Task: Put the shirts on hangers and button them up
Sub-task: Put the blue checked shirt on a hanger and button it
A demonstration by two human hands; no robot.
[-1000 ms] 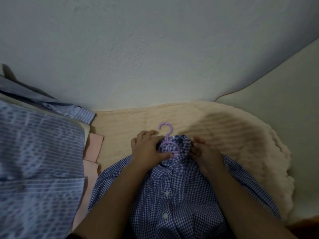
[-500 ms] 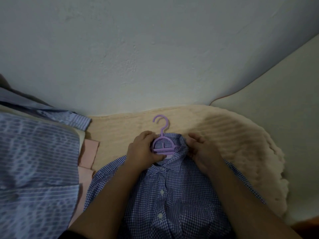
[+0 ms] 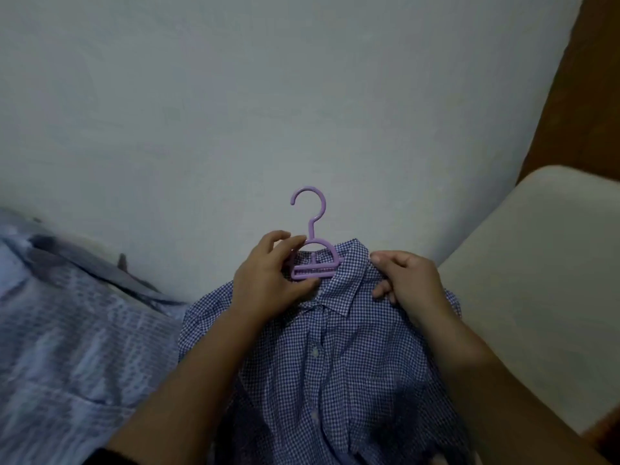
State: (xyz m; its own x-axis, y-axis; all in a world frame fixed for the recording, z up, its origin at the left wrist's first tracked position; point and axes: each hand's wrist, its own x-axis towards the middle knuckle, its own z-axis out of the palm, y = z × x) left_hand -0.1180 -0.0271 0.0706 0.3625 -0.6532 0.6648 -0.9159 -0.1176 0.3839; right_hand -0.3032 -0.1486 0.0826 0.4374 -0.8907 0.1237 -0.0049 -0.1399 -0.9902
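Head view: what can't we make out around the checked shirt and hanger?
- Hanger: its arms are hidden inside the checked shirt.
- Shirt hem: cut off by the bottom edge.
- Left collar side: covered by the left hand.
- Cloth under the right hand: hidden.
- Striped shirt: blurred.

Above the purple hanger (image 3: 312,253) a pale wall (image 3: 268,95) closes the way. Left of the hanger, a striped blue shirt (image 3: 67,330) fills the space; right of it, a white cushion (image 3: 543,280) crowds close.
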